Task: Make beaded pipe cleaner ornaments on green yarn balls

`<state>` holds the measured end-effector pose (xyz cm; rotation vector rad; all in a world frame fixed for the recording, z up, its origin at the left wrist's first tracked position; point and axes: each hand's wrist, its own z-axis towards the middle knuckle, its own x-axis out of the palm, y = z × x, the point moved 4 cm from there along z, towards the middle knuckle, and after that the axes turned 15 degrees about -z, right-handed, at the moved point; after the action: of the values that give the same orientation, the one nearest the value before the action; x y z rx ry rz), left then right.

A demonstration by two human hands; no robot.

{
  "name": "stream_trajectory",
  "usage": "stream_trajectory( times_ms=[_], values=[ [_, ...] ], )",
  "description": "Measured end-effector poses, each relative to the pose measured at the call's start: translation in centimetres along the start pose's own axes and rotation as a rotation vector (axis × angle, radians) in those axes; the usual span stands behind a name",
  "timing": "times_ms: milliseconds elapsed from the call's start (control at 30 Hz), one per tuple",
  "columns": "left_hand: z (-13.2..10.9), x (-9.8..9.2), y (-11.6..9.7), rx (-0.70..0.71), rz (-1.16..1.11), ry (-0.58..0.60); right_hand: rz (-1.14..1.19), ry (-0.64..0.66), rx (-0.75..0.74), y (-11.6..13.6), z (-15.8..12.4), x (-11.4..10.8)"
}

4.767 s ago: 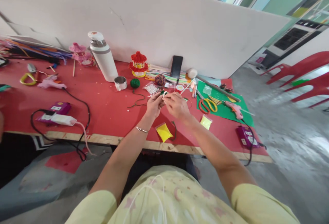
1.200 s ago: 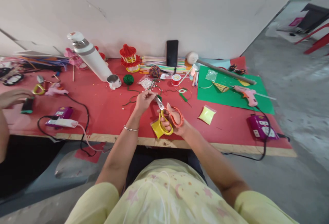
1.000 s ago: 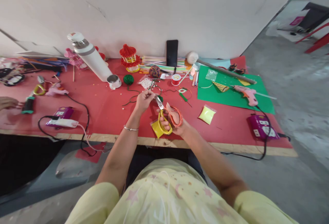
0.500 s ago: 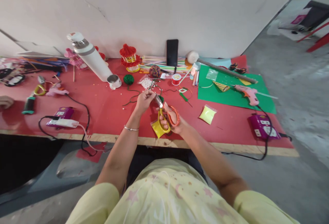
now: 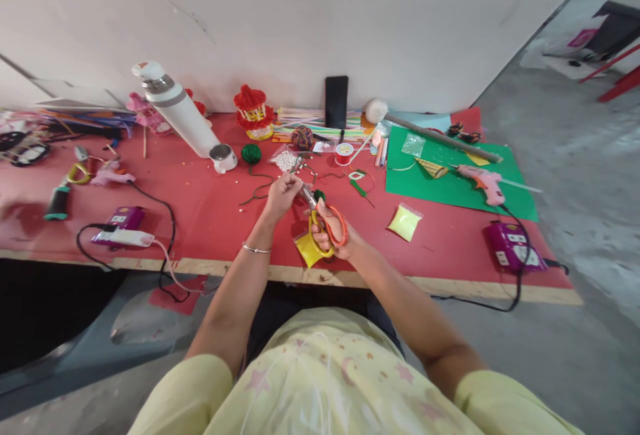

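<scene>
My right hand (image 5: 327,232) grips a pair of scissors (image 5: 327,227) with one yellow and one orange handle, blades pointing up and left. The blade tips reach my left hand (image 5: 283,192), whose fingers are pinched together; what they hold is too small to make out. Just behind the blades lies a small dark green tuft (image 5: 319,195). A yellow packet (image 5: 307,248) rests under the scissors' handles near the table edge. Beyond my hands are a bag of white beads (image 5: 285,160), a green yarn ball (image 5: 251,153) and loose dark green yarn (image 5: 261,190).
A white bottle (image 5: 177,112) and its cup (image 5: 223,158) stand at the left back. To the right lie a green sheet (image 5: 450,198), a pink glue gun (image 5: 481,180), a pale yellow packet (image 5: 405,223) and a purple power block (image 5: 510,246). A phone (image 5: 336,102) leans on the wall.
The scissors' handles have come closer together as my right hand closed. My left hand stays almost in place. The other person's hand at the far left has gone from view.
</scene>
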<state>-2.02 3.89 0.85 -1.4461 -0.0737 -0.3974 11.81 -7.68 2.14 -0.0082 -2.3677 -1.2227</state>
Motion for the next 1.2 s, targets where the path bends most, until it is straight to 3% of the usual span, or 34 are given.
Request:
stream_trajectory(
  times_ms=[133, 200, 300, 333, 400, 433, 567, 733, 1067, 1200],
  values=[
    [0.3, -0.6, -0.1, 0.092, 0.016, -0.109, -0.179, -0.036, -0.133, 2.2, -2.7, -1.5],
    [0.5, -1.2, -0.1, 0.167, 0.098, -0.180, -0.407, -0.174, -0.229, 4.4, -4.4, -4.1],
    [0.7, -1.9, 0.1, 0.245, 0.259, -0.239, -0.966, -0.723, -0.353, 8.6, -6.5, -10.2],
    [0.7, -2.1, 0.1, 0.261, 0.305, -0.246, -1.208, -0.876, -0.332, 9.7, -6.8, -12.0],
    [0.6, -2.2, 0.0, 0.312, 0.404, -0.254, -1.533, -1.117, -0.146, 11.1, -6.7, -15.7],
    [0.5, -2.1, -0.1, 0.346, 0.457, -0.250, -1.612, -1.157, -0.053, 11.5, -6.3, -17.2],
    [-0.1, -1.3, -0.9, 0.442, 0.555, -0.127, -1.694, -1.176, 0.092, 11.9, -4.3, -20.4],
    [-0.4, 0.0, -0.7, 0.415, 0.607, 0.087, -1.754, -1.181, 0.136, 11.7, -3.3, -20.1],
    [-0.4, 0.7, -0.1, 0.379, 0.651, 0.118, -1.697, -1.176, 0.184, 12.2, -3.4, -21.6],
    [-0.3, 0.3, -0.2, 0.351, 0.583, 0.095, -1.589, -1.284, 0.158, 12.3, -4.7, -22.3]
  ],
)
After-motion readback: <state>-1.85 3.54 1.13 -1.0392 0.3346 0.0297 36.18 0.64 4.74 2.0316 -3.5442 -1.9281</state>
